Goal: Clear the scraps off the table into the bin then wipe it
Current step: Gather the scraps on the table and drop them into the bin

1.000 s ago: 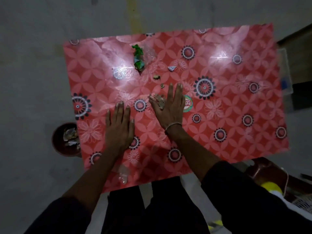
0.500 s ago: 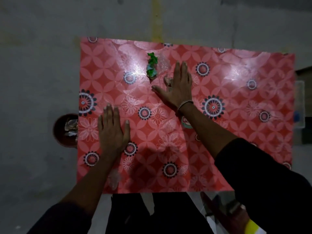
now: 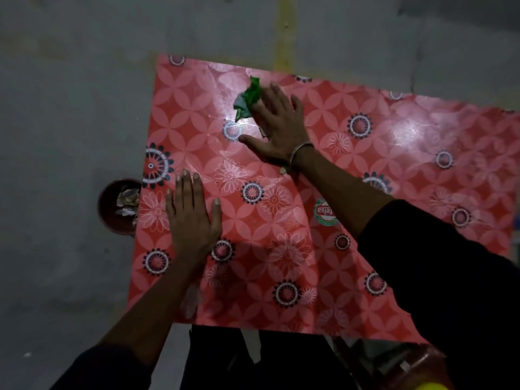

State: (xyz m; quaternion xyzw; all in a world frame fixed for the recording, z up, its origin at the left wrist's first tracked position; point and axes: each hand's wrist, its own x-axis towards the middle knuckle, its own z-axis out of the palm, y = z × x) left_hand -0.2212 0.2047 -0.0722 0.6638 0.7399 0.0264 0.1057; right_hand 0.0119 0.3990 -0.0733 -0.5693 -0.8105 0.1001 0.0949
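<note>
The table [image 3: 365, 170] under its red flowered cover fills most of the view, its surface mostly bare; the right hand [image 3: 277, 130] lies flat near the far edge, fingers spread and apart, closed on nothing, its fingertips touching a crumpled green scrap [image 3: 247, 98] that sits close to the far left corner; the left hand [image 3: 191, 218] rests palm down near the left edge, fingers loosely together, holding nothing; the bin [image 3: 118, 205] stands on the floor just beside the left edge, with pale scraps already inside; a round sticker [image 3: 325, 212] sits mid-surface; a small pale bit [image 3: 282, 170] shows by the right wrist; I judge clearing well along, the green scrap and small bits left, wiping not yet begun
</note>
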